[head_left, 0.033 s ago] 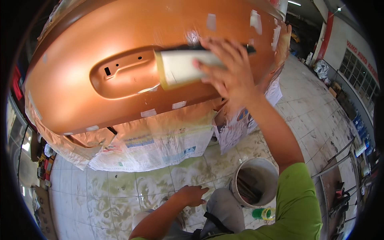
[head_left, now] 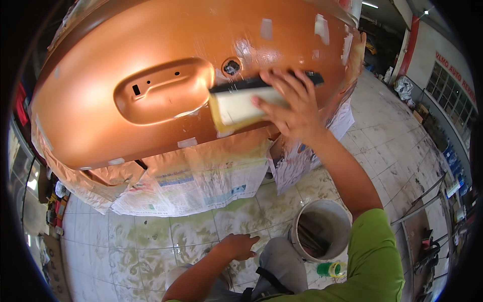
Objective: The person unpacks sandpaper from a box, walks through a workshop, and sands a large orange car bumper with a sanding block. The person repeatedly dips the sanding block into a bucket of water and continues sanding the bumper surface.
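Right hand (head_left: 292, 108) grips block (head_left: 241, 108), apparently rubbing panel (head_left: 166, 38) near lower edge; left hand (head_left: 239, 246) half-open, seemingly empty. Another stroke wants flat contact.

One orange panel (head_left: 166, 45) has one oblong recess (head_left: 171, 100), three small dark openings (head_left: 136, 89) within that recess and one larger round hole (head_left: 231, 67). At least five pale patches (head_left: 322, 29) show on it; the exact total cannot be told. There are two grips, one left grip (head_left: 238, 247) and one right grip (head_left: 297, 106), and one white block (head_left: 241, 106). One bucket (head_left: 340, 220), one green container (head_left: 328, 269), at least two paper sheets (head_left: 196, 194) and one red post (head_left: 410, 45) are in view. The blue bottles (head_left: 453, 160) number several, too small to count.
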{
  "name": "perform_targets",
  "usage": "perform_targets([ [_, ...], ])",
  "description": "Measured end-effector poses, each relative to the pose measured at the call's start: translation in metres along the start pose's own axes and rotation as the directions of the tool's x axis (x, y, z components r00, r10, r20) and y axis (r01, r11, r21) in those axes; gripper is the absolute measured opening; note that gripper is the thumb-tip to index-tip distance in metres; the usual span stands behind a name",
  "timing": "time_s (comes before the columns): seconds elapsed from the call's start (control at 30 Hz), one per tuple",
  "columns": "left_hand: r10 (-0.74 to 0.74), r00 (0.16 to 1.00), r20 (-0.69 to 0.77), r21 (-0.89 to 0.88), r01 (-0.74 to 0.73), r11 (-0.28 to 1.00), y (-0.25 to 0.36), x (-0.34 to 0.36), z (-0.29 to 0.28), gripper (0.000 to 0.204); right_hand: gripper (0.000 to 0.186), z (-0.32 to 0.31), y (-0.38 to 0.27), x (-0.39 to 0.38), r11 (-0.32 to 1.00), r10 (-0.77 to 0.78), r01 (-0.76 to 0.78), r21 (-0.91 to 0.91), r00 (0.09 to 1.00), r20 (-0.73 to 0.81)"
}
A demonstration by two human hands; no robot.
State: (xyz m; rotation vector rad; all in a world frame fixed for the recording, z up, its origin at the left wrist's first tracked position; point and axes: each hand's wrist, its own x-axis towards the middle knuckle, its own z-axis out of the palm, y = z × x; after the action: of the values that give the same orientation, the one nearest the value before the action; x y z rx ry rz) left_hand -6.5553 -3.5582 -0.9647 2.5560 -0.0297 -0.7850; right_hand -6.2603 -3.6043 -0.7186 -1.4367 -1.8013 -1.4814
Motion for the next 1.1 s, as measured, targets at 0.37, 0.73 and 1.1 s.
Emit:
perform_targets([
  [0.37,0.090,0.996,0.012,0.017,-0.090,0.996,0.013,0.014,-0.009,0.069,0.043,-0.008,0.044,0.116,0.997,-0.064,0.058,-0.044,0.988,-0.143],
  [0.73,0.038,0.986,0.163,0.019,-0.042,0.999,0.028,0.001,-0.022,0.072,0.044,-0.017,0.049,0.106,0.999,-0.053,0.053,-0.006,0.995,-0.090],
  [1.1,-0.011,0.999,0.051,0.064,0.007,0.998,0.008,-0.002,-0.010,0.069,0.048,-0.020,0.024,0.011,0.997,-0.056,0.061,-0.048,0.994,0.093],
])
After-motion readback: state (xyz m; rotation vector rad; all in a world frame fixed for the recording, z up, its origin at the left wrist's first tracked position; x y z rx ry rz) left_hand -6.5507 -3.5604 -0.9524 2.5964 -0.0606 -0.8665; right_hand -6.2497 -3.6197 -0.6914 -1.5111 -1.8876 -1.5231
